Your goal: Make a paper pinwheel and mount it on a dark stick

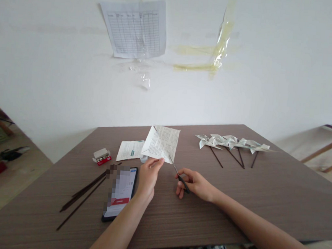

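A square of printed paper (pixel 161 142) is held up above the table, pinched at its lower edge by my left hand (pixel 148 178). Creases or slits run in from its corners. My right hand (pixel 193 183) grips a pair of scissors (pixel 182 180) by the dark handles. The blades reach the paper's lower right corner, just right of my left thumb. How far the blades are parted is too small to tell. Behind the paper, on the left, lies a stack of similar printed sheets or a booklet (pixel 128 150), partly hidden.
Several paper pinwheels (pixel 230 142) on dark sticks lie at the right back. Left of my hands are a phone (pixel 120 194), loose dark sticks (pixel 84 189) and a small open red-and-white box (pixel 103 157). A wall with a taped sheet (pixel 136 30) stands behind the table (pixel 221 224).
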Motion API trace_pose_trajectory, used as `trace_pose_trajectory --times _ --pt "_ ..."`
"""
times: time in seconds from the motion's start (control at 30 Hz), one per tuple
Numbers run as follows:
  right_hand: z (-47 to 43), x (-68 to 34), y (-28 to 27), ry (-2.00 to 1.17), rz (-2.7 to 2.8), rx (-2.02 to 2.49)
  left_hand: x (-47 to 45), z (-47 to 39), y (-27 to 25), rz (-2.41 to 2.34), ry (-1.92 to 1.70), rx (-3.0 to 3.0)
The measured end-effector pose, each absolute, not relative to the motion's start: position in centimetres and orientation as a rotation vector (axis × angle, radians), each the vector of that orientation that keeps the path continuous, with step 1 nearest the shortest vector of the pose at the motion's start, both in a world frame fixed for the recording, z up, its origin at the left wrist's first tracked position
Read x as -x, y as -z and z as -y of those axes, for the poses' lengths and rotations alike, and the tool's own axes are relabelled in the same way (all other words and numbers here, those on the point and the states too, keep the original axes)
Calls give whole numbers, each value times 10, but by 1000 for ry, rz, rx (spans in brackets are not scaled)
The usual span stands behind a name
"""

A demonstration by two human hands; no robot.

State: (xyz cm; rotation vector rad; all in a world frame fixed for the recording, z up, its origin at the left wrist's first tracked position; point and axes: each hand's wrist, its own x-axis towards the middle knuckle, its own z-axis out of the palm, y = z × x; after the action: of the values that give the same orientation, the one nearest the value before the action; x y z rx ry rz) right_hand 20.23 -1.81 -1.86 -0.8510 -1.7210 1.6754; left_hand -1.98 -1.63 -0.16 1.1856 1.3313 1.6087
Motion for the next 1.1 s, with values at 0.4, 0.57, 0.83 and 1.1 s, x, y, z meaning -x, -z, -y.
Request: trace_pose_trajectory --times 0.4,0.57,0.83,1.1 --pt "14 -203 26 -1674 1739 828 21 18 0 -1330 -1613 -1186" --pt "17 -202 22 -1669 1726 864 21 17 1 -1354 -1602 -1186" --pt "17 -202 20 -1656 1706 850 20 17 1 -1317 -1576 -1229" --pt "16 -201 25 -1661 1705 837 21 17 2 -1336 -1562 -1250"
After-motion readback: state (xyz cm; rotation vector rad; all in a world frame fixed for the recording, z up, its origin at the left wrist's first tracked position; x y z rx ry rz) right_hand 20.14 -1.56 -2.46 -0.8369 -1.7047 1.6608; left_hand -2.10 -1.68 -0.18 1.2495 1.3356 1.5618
